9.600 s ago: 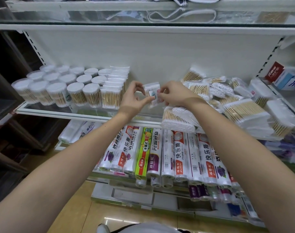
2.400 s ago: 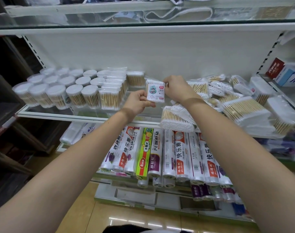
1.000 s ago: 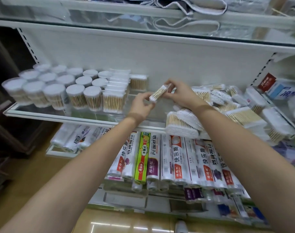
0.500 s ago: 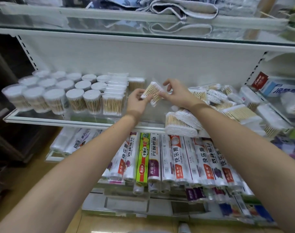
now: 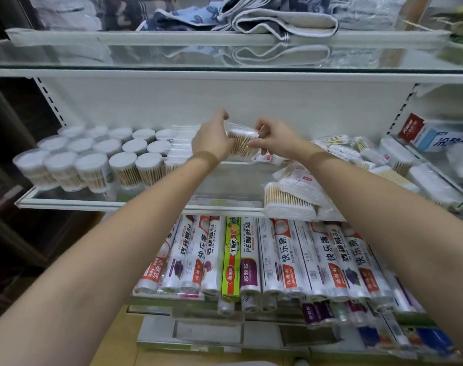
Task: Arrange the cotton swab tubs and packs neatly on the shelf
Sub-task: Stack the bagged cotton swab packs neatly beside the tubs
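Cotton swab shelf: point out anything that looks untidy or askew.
The round tubs on the left stand in neat rows. The packs on the right lie in a loose heap, tilted every way, and one large pack juts over the front edge of the glass shelf.

On the glass shelf above (image 5: 225, 56) I see folded towels (image 5: 251, 19), blue and grey, with their reflection showing in the glass. Below my working level, rolls of plastic wrap (image 5: 299, 257) lie side by side, ends toward me, most of them white with red and purple labels. Among them sits one green and yellow box of wrap (image 5: 233, 257). Further down I make out smaller purple-labelled rolls (image 5: 317, 313), blurred. At the far right, a red, white and blue carton (image 5: 433, 136) stands on the neighbouring shelf. A tan floor (image 5: 114, 347) shows at the bottom.
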A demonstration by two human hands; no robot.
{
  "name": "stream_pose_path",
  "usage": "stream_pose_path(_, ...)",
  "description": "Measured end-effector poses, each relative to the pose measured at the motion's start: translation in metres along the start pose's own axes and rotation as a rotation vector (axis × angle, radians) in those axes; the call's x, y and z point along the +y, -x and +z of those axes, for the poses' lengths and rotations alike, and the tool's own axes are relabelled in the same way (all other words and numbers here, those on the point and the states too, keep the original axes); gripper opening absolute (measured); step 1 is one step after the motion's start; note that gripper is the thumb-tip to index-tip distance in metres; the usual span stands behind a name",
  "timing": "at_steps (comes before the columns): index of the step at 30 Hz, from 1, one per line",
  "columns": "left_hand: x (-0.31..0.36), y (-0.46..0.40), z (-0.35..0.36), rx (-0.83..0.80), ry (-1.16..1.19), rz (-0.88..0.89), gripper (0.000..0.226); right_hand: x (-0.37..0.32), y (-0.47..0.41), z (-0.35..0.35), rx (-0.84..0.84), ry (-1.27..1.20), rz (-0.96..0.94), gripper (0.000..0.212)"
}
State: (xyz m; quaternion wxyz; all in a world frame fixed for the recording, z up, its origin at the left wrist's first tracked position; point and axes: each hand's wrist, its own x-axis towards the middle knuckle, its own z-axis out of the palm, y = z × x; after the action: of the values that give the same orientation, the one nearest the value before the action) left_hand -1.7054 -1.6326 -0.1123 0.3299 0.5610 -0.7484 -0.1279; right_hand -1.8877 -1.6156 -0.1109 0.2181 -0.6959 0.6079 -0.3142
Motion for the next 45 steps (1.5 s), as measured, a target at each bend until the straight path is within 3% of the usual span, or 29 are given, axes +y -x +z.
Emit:
stream_pose_path(6,-0.011,-0.033,-0.019,-0.04,-0.242,0.039,0.012,-0.023,-0.025,0.01,0.03,0.086,0.034,0.026)
stream_pose_path(10,-0.021,-0.048,-0.025,-0.12,-0.379,0.044,0.011,-0.03,-0.041,0.036,0.032,0.146,0.123,0.03)
stream_pose_path(17,-0.03,-0.051,-0.019,-0.117,-0.484,0.1,0.02,-0.03,-0.056,0.067,0.153,0.218,0.2,0.039)
stream_pose_path(20,-0.031,-0.053,-0.016,-0.112,-0.498,0.099,0.02,-0.028,-0.059,0.076,0.182,0.194,0.232,0.032)
stream_pose_path(28,-0.017,-0.053,-0.015,-0.181,-0.607,0.117,0.01,-0.033,-0.059,0.072,0.139,0.148,0.263,0.038)
stream_pose_path(31,-0.001,-0.051,-0.014,-0.168,-0.646,0.198,0.012,-0.028,-0.047,0.051,0.135,0.208,0.254,0.033)
stream_pose_path(35,0.023,-0.043,0.001,-0.15,-0.546,0.292,0.022,-0.015,-0.027,0.012,0.207,0.378,0.275,0.025)
stream_pose_path(41,0.048,-0.023,0.032,-0.307,-0.166,0.25,0.015,0.006,0.023,-0.044,0.253,0.51,0.397,0.019)
stream_pose_path(45,0.064,-0.005,0.047,-0.46,0.119,0.167,0.018,0.012,0.048,-0.049,0.195,0.585,0.527,0.048)
